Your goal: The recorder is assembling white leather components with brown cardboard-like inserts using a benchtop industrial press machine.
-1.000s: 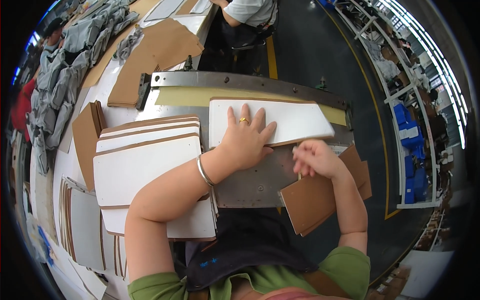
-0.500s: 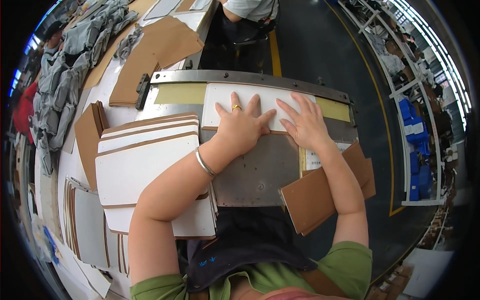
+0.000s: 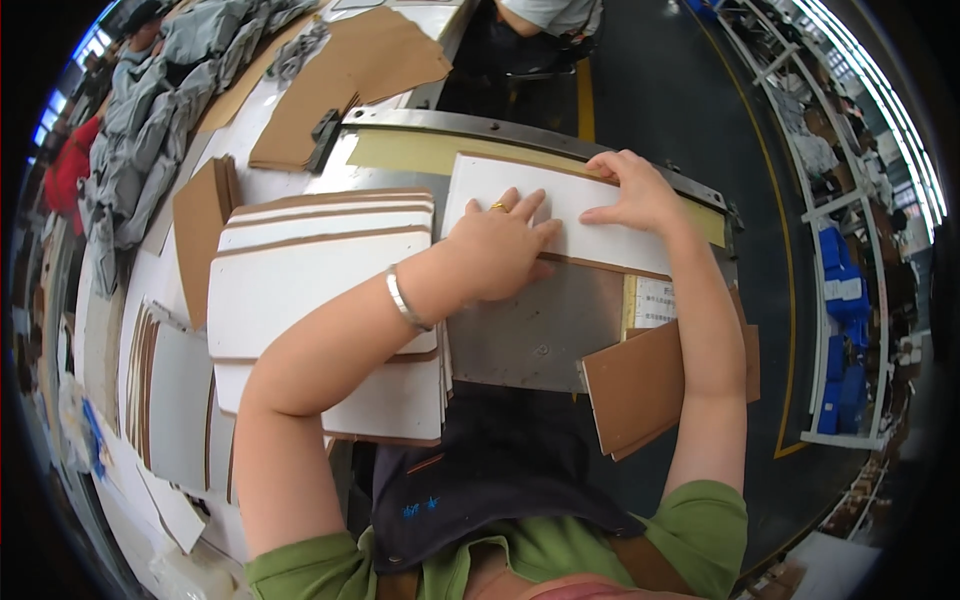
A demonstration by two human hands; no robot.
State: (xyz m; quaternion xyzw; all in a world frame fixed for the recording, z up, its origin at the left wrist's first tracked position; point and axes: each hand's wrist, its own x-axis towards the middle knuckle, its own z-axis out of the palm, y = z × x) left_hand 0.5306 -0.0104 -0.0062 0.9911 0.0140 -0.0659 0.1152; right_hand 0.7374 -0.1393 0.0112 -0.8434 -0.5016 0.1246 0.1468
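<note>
A white board (image 3: 560, 222) with brown edges lies slightly aslant on a metal plate (image 3: 530, 330). My left hand (image 3: 497, 245) rests on its near left part, fingers spread, a ring and a bangle on that arm. Over the board's right half is my right hand (image 3: 645, 195), its thumb on the white face and its fingers curving at the far edge, with a gap between. Beyond the board runs a metal bar (image 3: 470, 125) with a yellow strip (image 3: 400, 153) along it. A stack of white boards (image 3: 320, 280) stands left of the plate, under my left forearm.
Brown boards (image 3: 635, 390) lie below my right forearm. Further left are upright grey panels (image 3: 180, 405), brown card pieces (image 3: 345, 70) and a heap of grey fabric (image 3: 150, 140). A seated person (image 3: 550, 15) is at the far side. Shelving with blue bins (image 3: 840, 280) lines the right.
The board has come away from the metal bar and turned slightly, baring more yellow strip. My right hand has lifted from lying flat and shifted to the board's far edge.
</note>
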